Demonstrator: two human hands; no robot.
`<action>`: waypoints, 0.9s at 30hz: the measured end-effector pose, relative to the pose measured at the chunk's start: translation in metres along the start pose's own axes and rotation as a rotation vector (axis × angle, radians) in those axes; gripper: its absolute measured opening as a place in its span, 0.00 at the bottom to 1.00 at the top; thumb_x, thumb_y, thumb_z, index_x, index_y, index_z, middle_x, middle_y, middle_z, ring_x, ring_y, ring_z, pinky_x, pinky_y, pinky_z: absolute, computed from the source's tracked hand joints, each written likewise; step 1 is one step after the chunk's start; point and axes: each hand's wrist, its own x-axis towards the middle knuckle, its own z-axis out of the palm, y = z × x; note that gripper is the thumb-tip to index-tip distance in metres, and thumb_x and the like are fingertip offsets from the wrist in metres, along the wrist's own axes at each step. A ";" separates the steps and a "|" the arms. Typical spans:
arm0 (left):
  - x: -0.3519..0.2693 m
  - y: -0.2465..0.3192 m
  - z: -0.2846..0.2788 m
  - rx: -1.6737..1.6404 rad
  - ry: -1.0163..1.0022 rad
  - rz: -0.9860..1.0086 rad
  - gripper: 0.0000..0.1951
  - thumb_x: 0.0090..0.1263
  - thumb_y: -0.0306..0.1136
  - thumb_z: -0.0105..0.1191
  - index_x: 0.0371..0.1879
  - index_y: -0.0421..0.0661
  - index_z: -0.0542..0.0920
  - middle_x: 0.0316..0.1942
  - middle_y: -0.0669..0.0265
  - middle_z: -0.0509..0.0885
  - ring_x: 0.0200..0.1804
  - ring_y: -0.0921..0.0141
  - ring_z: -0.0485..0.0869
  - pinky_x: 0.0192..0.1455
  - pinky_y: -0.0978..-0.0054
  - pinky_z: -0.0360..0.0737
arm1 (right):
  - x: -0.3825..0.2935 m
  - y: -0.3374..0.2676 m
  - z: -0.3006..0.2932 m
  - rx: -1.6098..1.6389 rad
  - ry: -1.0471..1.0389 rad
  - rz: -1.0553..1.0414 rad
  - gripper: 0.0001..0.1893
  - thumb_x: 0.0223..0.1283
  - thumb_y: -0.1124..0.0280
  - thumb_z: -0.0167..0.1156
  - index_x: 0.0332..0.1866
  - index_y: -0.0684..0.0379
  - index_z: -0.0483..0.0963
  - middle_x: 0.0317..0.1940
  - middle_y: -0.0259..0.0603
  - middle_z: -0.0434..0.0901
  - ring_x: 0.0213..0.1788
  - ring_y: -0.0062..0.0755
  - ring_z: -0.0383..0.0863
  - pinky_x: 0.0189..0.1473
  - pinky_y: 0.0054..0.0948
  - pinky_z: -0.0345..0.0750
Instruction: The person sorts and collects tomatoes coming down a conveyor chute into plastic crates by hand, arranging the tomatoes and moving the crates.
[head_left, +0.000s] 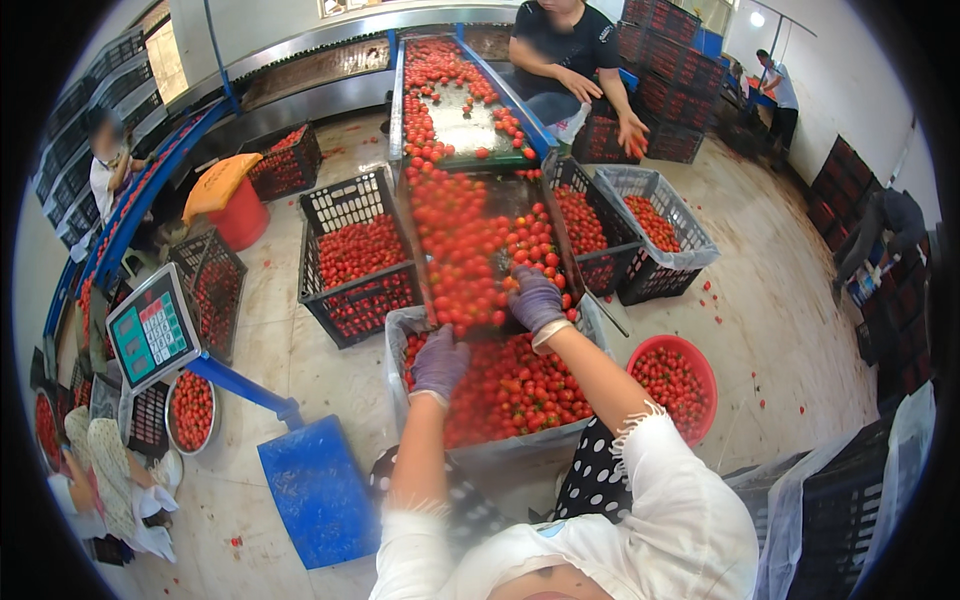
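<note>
My right hand (537, 300), in a purple glove, rests among small red tomatoes (531, 238) at the lower right of a sloping metal chute (510, 191). Its fingertips touch the fruit; whether they grip any is hidden. At the chute's lower left corner is my left hand (441, 361), gloved alike, its fingers bent out of sight. Blurred tomatoes fill much of the chute's left side and its mouth. Directly below, a crate with a clear plastic liner (517, 442) holds a heap of tomatoes (536, 382).
Tomato-filled black crates (360, 300) (596, 262) flank the chute. A red basin (709, 375) sits right; a blue platform scale (319, 487) stands left. Across the chute sits a person in black (566, 45). Stacked crates (847, 480) stand at lower right.
</note>
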 end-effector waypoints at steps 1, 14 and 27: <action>-0.001 -0.001 -0.001 0.008 0.014 0.006 0.27 0.59 0.44 0.50 0.57 0.44 0.71 0.51 0.48 0.77 0.52 0.54 0.77 0.56 0.61 0.71 | -0.003 -0.003 0.000 0.129 0.088 -0.032 0.16 0.54 0.66 0.54 0.49 0.54 0.70 0.45 0.45 0.76 0.47 0.46 0.77 0.48 0.44 0.74; 0.004 0.002 0.005 0.002 0.025 0.040 0.26 0.60 0.44 0.50 0.56 0.43 0.71 0.50 0.47 0.77 0.52 0.54 0.77 0.56 0.61 0.71 | 0.005 -0.048 0.031 -0.220 -0.176 -0.468 0.15 0.57 0.70 0.50 0.51 0.53 0.69 0.46 0.49 0.74 0.40 0.47 0.81 0.38 0.42 0.79; 0.004 -0.001 0.003 0.042 0.020 -0.011 0.25 0.59 0.45 0.51 0.55 0.47 0.73 0.42 0.50 0.81 0.46 0.55 0.80 0.51 0.61 0.74 | 0.024 0.118 -0.147 0.219 1.015 -0.304 0.14 0.56 0.74 0.52 0.48 0.63 0.70 0.42 0.50 0.74 0.44 0.49 0.74 0.43 0.38 0.73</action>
